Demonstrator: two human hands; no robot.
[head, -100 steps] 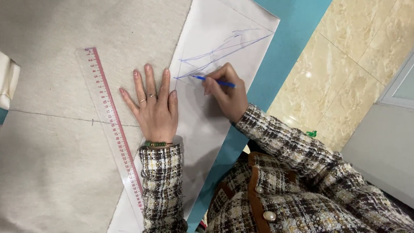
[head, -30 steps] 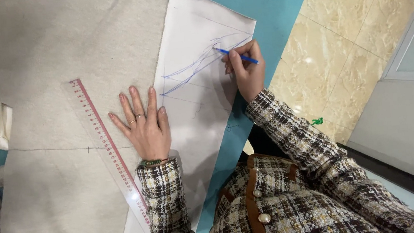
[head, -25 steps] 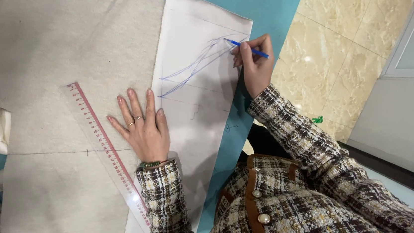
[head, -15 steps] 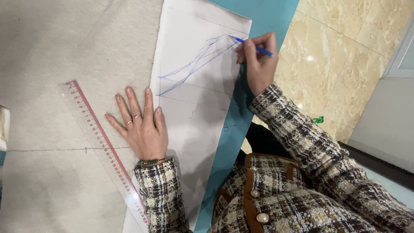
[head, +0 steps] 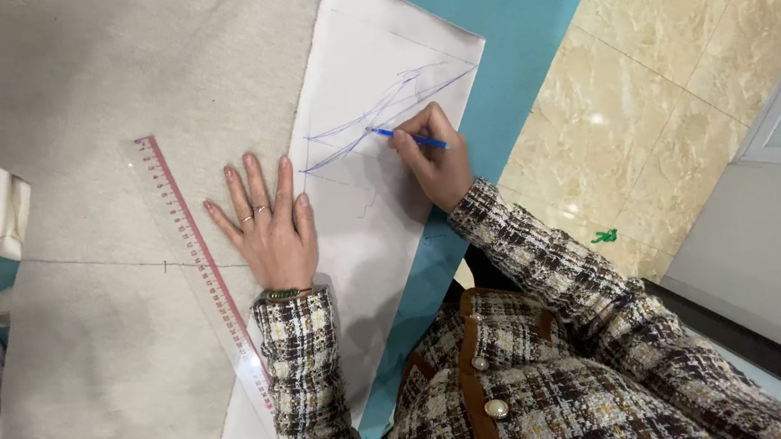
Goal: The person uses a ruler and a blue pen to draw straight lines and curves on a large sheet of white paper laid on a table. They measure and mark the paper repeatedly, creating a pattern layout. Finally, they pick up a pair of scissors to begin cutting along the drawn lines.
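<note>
Left hand [head: 271,232] lies flat, fingers spread, on one white paper pattern sheet [head: 380,202] overlapping coarse beige fabric [head: 117,102]. Right hand [head: 435,157], at 3 o'clock of it, grips one blue pen [head: 410,138], tip on blue lines. One clear red-marked ruler [head: 205,273] at 9 o'clock. Teal table [head: 524,19]; marbled tile floor [head: 679,72].

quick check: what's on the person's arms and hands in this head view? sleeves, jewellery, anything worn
Both arms wear long sleeves of a woven plaid jacket in cream, black and brown with yellow flecks. The left hand has thin rings on two fingers and a dark green beaded bracelet at the cuff. The right hand shows no jewellery. No gloves.
</note>
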